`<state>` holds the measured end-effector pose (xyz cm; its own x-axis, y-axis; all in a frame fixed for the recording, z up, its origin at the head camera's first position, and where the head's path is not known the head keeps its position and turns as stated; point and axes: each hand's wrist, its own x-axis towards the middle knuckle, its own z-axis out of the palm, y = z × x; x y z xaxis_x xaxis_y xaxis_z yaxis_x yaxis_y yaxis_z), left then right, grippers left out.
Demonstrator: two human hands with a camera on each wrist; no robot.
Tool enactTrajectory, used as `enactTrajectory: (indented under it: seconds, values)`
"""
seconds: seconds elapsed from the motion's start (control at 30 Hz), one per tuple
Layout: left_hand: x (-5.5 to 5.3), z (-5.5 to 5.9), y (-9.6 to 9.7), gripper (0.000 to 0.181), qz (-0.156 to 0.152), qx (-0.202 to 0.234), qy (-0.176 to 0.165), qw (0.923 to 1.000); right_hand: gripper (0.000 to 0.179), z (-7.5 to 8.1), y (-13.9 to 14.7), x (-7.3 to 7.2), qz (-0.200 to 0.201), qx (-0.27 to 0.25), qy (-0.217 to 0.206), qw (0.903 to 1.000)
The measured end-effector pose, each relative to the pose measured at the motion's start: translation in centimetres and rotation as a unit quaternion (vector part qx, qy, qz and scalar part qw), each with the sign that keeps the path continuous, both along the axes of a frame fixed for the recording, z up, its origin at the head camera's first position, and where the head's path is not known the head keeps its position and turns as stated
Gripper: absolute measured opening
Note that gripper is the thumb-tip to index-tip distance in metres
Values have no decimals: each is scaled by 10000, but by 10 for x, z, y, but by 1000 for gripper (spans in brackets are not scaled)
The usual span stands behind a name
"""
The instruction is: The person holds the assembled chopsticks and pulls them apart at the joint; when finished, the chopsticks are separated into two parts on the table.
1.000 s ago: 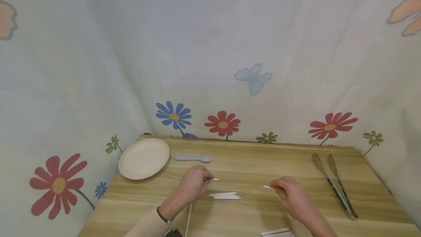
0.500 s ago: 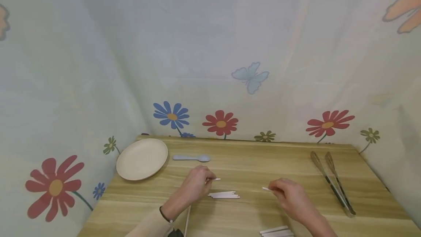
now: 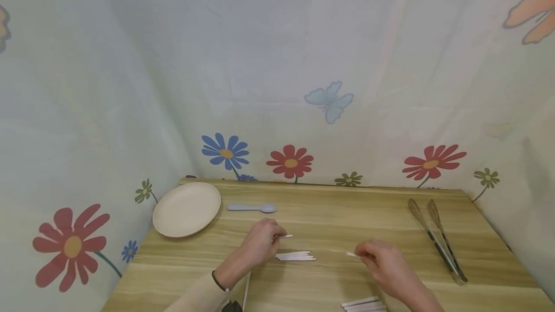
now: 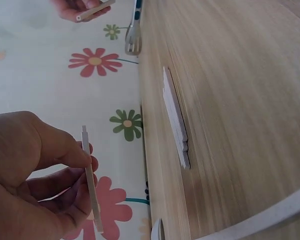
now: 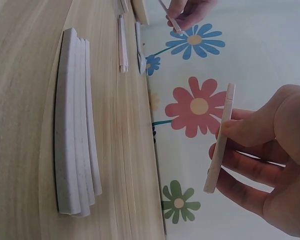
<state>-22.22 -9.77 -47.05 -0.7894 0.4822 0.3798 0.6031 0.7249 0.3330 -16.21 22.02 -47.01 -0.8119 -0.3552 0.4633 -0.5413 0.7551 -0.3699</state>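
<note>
My left hand (image 3: 261, 240) pinches a short white stick (image 4: 92, 185) between thumb and fingers, above the table. On the other side my right hand (image 3: 386, 263) pinches a similar white stick (image 5: 220, 145), raised clear of the tabletop. The two sticks point towards each other, well apart. Between and slightly below the hands in the head view lies a small stack of white sticks (image 3: 296, 256), side by side with uneven ends. A second pile of white sticks (image 5: 72, 130) lies nearer me, partly cut off at the head view's lower edge.
A cream plate (image 3: 186, 210) sits at the table's back left, with a pale blue spoon (image 3: 251, 208) beside it. Metal tongs (image 3: 438, 240) lie at the right. A thin pale strip (image 3: 246, 292) runs past my left forearm. A flower-printed curtain (image 3: 260, 61) surrounds the table.
My right hand has dipped slightly, and its stick lies a little lower. The left hand has shifted slightly rightward with its stick. The view has moved a little; both piles stay put.
</note>
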Motion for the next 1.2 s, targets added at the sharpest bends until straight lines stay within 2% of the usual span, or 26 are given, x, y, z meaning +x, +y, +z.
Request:
enactTrajectory:
  seconds: [0.3, 0.53, 0.8, 1.1, 1.2]
  values:
    - [-2, -4, 4, 19, -117, 25, -37, 9999, 25, -1, 2, 5, 163, -94, 214, 9996]
    - [-3, -3, 7, 18, -193, 51, -111, 9997, 25, -3, 3, 8, 323, -134, 172, 9992]
    - [-8, -8, 11, 20, -195, -38, -236, 9995, 29, -6, 3, 11, 309, -67, 117, 9994]
    - [-9, -10, 17, 18, -248, -80, -432, 9987, 24, -6, 7, 16, 396, -151, -582, 9974]
    - [-10, -10, 18, 17, -201, -156, -594, 9979, 24, -7, 8, 18, 433, -162, -637, 9969]
